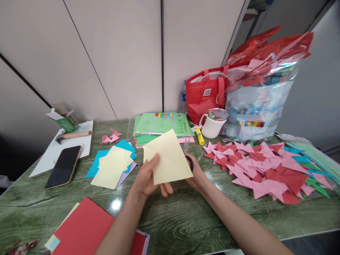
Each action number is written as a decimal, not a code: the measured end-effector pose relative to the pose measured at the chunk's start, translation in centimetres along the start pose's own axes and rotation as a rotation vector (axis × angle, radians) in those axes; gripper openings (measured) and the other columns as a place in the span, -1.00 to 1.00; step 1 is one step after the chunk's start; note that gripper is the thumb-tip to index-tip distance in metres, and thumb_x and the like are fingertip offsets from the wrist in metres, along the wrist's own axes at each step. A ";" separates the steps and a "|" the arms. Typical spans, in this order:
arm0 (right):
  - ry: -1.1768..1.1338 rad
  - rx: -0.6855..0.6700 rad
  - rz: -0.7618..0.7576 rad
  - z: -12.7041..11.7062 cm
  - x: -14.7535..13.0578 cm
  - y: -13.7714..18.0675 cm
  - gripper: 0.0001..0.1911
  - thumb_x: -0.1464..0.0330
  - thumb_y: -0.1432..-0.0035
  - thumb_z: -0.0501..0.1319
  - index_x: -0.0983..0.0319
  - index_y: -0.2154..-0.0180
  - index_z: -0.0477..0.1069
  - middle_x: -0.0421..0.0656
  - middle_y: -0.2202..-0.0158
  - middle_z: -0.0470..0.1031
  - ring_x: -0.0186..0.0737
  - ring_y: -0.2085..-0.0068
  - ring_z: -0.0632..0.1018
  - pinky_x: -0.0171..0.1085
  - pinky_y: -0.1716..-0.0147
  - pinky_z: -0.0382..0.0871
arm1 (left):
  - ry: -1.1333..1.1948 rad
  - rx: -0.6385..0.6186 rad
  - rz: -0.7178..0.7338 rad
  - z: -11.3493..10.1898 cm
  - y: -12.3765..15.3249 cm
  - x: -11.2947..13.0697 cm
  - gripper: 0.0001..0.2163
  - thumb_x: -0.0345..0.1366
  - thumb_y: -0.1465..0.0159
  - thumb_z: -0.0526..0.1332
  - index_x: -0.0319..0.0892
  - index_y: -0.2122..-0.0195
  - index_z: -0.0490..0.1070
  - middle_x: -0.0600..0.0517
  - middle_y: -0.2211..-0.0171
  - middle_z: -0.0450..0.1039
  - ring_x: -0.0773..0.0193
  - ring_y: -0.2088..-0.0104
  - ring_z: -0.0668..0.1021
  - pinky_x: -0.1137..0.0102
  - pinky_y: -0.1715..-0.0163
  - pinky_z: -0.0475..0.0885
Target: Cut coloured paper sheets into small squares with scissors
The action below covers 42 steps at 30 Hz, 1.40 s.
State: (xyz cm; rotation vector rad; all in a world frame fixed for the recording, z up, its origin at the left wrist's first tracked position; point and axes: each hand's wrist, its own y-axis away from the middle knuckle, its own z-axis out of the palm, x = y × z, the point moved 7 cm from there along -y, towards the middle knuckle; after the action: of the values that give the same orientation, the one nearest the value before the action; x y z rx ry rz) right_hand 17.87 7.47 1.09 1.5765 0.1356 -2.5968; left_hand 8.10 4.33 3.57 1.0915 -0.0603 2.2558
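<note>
My left hand (148, 177) pinches the lower left part of a pale yellow paper sheet (167, 157), held up over the green table (186, 219). My right hand (198, 175) sits behind the sheet's right edge and grips scissors (188, 156); their black handle and thin blades show just past the paper. Most of that hand's fingers are hidden by the sheet.
A stack of yellow and blue sheets (113, 164) lies to the left, with a phone (63, 166) and hammer (73, 135) beyond. Green paper packs (162, 125), a glue stick (199, 136), a white mug (211, 124), bags (255, 95) and folded pink pieces (265, 168) lie right. Red sheets (85, 226) are near.
</note>
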 end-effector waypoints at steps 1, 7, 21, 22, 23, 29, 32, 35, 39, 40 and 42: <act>-0.023 -0.029 0.019 0.2 0.1 0.0 -0.61 0.12 0.14 0.28 0.22 0.29 0.41 -0.22 0.56 0.45 -0.29 0.58 0.41 -0.35 0.62 0.27 | -0.010 -0.006 0.003 0.0 0.0 0.0 -0.47 -0.03 -0.12 0.09 -0.39 0.03 0.27 -0.18 0.59 0.49 0.13 0.73 0.48 0.46 0.89 0.29; -0.214 0.090 0.022 -0.9 -0.3 -0.4 -0.64 0.31 0.25 0.37 0.22 0.32 0.39 -0.24 0.47 0.48 -0.31 0.50 0.47 -0.34 0.50 0.34 | 0.001 0.120 0.160 -1.6 -0.5 0.6 -0.48 0.05 -0.04 0.13 -0.28 0.12 0.37 -0.16 0.48 0.51 0.29 0.74 0.44 0.54 0.90 0.15; 0.133 0.475 -0.326 -4.1 -2.2 0.2 -0.63 0.32 0.24 0.36 0.22 0.31 0.35 -0.31 0.53 0.31 -0.41 0.54 0.34 -0.42 0.58 0.19 | -0.018 0.173 0.450 -0.6 -1.1 1.8 -0.44 -0.07 0.08 0.30 -0.12 0.04 0.31 -0.13 0.01 0.35 0.05 -0.03 0.35 0.25 0.08 0.33; 0.169 0.464 -0.334 -3.8 -2.4 0.4 -0.64 0.31 0.23 0.36 0.22 0.31 0.35 -0.31 0.53 0.30 -0.41 0.54 0.33 -0.42 0.59 0.18 | 0.015 0.227 0.452 -1.2 -1.1 1.8 -0.49 -0.12 0.02 0.28 -0.12 0.03 0.31 -0.11 0.03 0.37 0.08 -0.01 0.37 0.26 0.07 0.33; 0.193 0.452 -0.338 -3.6 -2.5 0.4 -0.64 0.31 0.22 0.35 0.22 0.31 0.35 -0.30 0.53 0.31 -0.41 0.54 0.32 -0.42 0.59 0.17 | 0.042 0.270 0.450 -1.8 -1.2 1.7 -0.53 -0.17 -0.01 0.27 -0.11 0.03 0.30 -0.08 0.05 0.39 0.11 0.01 0.39 0.26 0.06 0.33; 0.195 0.470 -0.355 -3.9 -2.7 0.3 -0.64 0.31 0.24 0.36 0.24 0.32 0.35 -0.31 0.53 0.31 -0.41 0.54 0.32 -0.42 0.58 0.16 | 0.049 0.466 0.483 -3.6 -1.0 2.0 -0.57 -0.35 -0.03 0.28 -0.05 0.04 0.31 0.01 0.01 0.37 0.19 0.05 0.43 0.31 0.11 0.40; 0.167 0.523 -0.371 -4.7 -2.8 0.3 -0.65 0.31 0.22 0.36 0.24 0.33 0.35 -0.30 0.53 0.33 -0.40 0.53 0.34 -0.41 0.55 0.19 | -0.005 0.585 0.526 -4.2 -0.5 2.4 -0.57 -0.32 -0.02 0.28 -0.03 0.04 0.31 0.02 0.00 0.35 0.19 0.12 0.48 0.30 0.24 0.49; 0.164 0.523 -0.374 -4.9 -2.8 0.2 -0.65 0.31 0.22 0.36 0.24 0.32 0.35 -0.29 0.53 0.35 -0.37 0.51 0.37 -0.39 0.52 0.22 | -0.059 0.664 0.518 -4.6 -0.2 2.5 -0.55 -0.28 0.01 0.30 -0.07 0.05 0.32 -0.02 0.00 0.35 0.17 0.17 0.50 0.32 0.35 0.53; 0.171 0.537 -0.389 -5.0 -2.9 0.1 -0.66 0.28 0.17 0.33 0.23 0.30 0.34 -0.26 0.49 0.42 -0.34 0.49 0.42 -0.35 0.48 0.28 | -0.034 0.643 0.549 -4.7 -0.1 2.7 -0.56 -0.27 0.00 0.30 -0.04 0.05 0.32 0.00 0.01 0.36 0.14 0.14 0.49 0.28 0.34 0.53; 0.174 0.545 -0.401 -5.0 -3.0 0.2 -0.68 0.27 0.14 0.32 0.23 0.30 0.34 -0.24 0.47 0.43 -0.33 0.48 0.43 -0.34 0.46 0.29 | -0.017 0.627 0.583 -4.7 0.0 3.0 -0.57 -0.28 -0.01 0.29 -0.03 0.05 0.32 0.02 0.01 0.35 0.13 0.11 0.47 0.26 0.31 0.53; 0.194 0.531 -0.426 -4.7 -3.2 0.3 -0.72 0.26 0.09 0.29 0.23 0.30 0.35 -0.23 0.46 0.45 -0.32 0.46 0.46 -0.32 0.43 0.30 | 0.023 0.603 0.657 -4.6 0.2 3.6 -0.60 -0.30 -0.03 0.28 -0.02 0.07 0.33 0.04 -0.01 0.33 0.13 0.06 0.44 0.20 0.23 0.50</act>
State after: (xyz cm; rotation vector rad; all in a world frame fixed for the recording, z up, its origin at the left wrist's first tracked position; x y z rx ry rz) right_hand 23.48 7.93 1.77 2.1839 -0.2582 -2.9601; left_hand 3.15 7.33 3.21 1.5138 0.3408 2.9829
